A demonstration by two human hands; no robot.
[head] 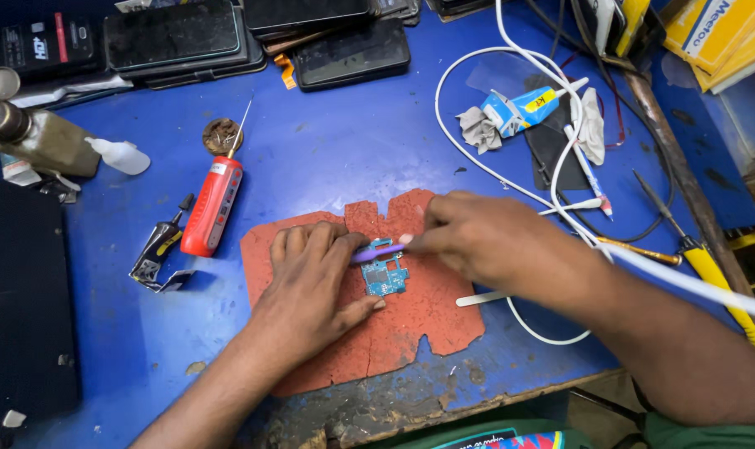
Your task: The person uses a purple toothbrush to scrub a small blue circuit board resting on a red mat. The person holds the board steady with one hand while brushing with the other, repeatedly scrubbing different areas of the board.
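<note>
The left hand (pixel 311 287) lies flat, steadying the board (pixel 385 274) on the mat (pixel 427 316); the right hand (pixel 485 241) pinches a purple tool (pixel 376 252) lying crosswise over it.

Bare blue tabletop (pixel 327 150) btwn red screwdriver (pixel 212 205) & white cable (pixel 477 158), phones (pixel 227 37) block far edge

At the far edge of the blue bench we see a heap of dark phone screens (pixel 173 37), flat black rectangles lying overlapped, one (pixel 352 54) nearest us beside an orange flex strip. Far left lies a black packet (pixel 36 46) with a red stripe. Right of centre, among white cable, sits a small blue and white carton (pixel 519 108) with a yellow patch. Yellow boxes (pixel 718 33) fill the top right corner.
</note>
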